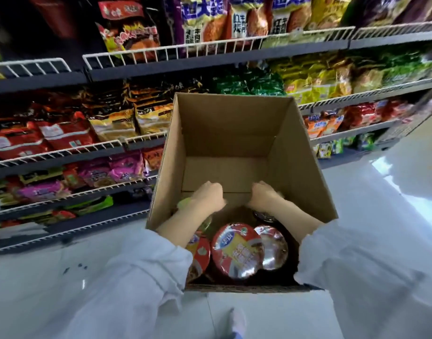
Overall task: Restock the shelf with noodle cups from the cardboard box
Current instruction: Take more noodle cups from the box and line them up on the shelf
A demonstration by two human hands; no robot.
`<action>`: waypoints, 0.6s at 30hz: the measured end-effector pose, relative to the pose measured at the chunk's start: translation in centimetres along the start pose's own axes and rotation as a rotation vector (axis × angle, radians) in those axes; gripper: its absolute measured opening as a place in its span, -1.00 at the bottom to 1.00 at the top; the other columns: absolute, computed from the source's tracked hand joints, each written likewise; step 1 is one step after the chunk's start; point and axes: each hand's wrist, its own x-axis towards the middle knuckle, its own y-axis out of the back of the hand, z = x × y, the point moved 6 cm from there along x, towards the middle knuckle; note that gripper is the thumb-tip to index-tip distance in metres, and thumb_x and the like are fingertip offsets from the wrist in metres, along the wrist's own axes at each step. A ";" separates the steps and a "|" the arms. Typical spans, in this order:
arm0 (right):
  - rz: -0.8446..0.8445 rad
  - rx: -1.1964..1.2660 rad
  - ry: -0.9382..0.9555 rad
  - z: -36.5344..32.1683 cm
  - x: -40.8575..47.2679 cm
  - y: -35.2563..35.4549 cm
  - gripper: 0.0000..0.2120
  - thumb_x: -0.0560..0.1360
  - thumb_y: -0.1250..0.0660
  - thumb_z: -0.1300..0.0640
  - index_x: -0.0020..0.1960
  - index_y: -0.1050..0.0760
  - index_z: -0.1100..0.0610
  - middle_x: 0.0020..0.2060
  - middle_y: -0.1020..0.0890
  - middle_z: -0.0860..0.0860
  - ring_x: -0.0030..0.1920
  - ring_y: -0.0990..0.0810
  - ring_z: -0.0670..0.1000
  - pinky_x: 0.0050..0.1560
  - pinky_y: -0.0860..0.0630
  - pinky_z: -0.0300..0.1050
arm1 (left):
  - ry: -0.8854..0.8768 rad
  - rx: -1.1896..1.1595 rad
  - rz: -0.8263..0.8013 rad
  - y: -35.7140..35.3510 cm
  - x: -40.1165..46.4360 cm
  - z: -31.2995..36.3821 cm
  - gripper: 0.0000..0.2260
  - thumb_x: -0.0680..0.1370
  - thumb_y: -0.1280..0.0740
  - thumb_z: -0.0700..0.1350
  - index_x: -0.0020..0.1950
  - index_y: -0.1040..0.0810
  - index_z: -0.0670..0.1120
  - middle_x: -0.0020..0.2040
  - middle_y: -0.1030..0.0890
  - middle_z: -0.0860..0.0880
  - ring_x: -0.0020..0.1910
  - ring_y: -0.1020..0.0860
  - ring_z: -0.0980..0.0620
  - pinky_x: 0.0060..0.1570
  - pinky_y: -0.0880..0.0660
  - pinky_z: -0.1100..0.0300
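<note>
Hands both down inside the open cardboard box, forearms reaching in from the near edge, white sleeves pushed back to just above the wrists. Left hand low on the left side of the box, knuckles up, fingers curled under; something yellow-green shows just beside and beneath it, touching the hand, but too blurred to say what it is or whether the fingers actually grip it. Right hand mirrors it on the right side, fingers also curled downward, tips hidden; a dark-lidded cup lies just below the wrist. Cannot tell if that hand holds anything.

Noodle cups sit in the near half of the box between the two forearms, red foil lids up, one leaning against the next. Far half of the box floor bare cardboard.

Box stands on a pale glossy floor in front of wire-fronted shelves packed with bagged noodles. Shoe tip visible below the box.
</note>
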 end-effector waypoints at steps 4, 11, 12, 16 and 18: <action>-0.011 -0.285 0.024 2.1 1.3 -2.8 -0.45 0.33 -0.44 -0.10 0.25 -0.48 0.10 0.29 -0.44 0.09 0.27 -0.44 0.15 0.26 -0.43 0.01 | 0.124 0.168 -0.212 -5.0 1.6 -2.0 -0.64 0.59 -0.24 -0.08 0.31 -0.43 -0.26 0.36 -0.42 -0.19 0.41 -0.29 -0.15 0.37 -0.30 0.03; 0.016 -0.317 0.275 1.3 2.7 -4.0 -0.37 0.48 -0.34 0.19 0.49 -0.19 -0.02 0.47 -0.13 0.04 0.47 -0.10 0.11 0.43 -0.13 0.10 | 0.149 0.190 -0.106 -5.5 2.4 -3.6 -0.43 0.51 -0.37 -0.02 0.46 -0.28 -0.13 0.50 -0.20 -0.08 0.46 -0.19 -0.13 0.35 -0.27 0.01; 0.026 -0.336 0.296 0.8 2.7 -4.0 -0.40 0.48 -0.34 0.16 0.47 -0.23 -0.02 0.47 -0.14 0.03 0.47 -0.11 0.10 0.44 -0.08 0.14 | 0.144 0.199 -0.095 -5.5 2.4 -3.8 -0.38 0.50 -0.38 -0.01 0.49 -0.22 -0.08 0.53 -0.11 -0.07 0.48 -0.11 -0.15 0.37 -0.22 -0.06; 0.099 -0.329 0.294 0.3 3.4 -4.1 -0.40 0.47 -0.38 0.05 0.44 -0.23 -0.05 0.51 0.03 0.15 0.49 0.08 0.25 0.46 0.02 0.23 | 0.206 0.158 -0.093 -6.0 2.3 -5.2 -0.29 0.48 -0.40 0.03 0.51 -0.08 0.09 0.54 0.14 -0.26 0.50 0.20 -0.30 0.41 0.05 -0.27; 0.102 -0.325 0.237 0.5 3.8 -3.6 -0.38 0.48 -0.36 0.02 0.46 -0.18 -0.06 0.49 0.16 0.31 0.47 0.19 0.38 0.45 0.02 0.22 | 0.236 0.103 -0.091 -5.9 2.4 -5.5 -0.32 0.48 -0.39 0.04 0.49 -0.10 0.12 0.51 0.17 -0.33 0.48 0.22 -0.36 0.40 0.07 -0.30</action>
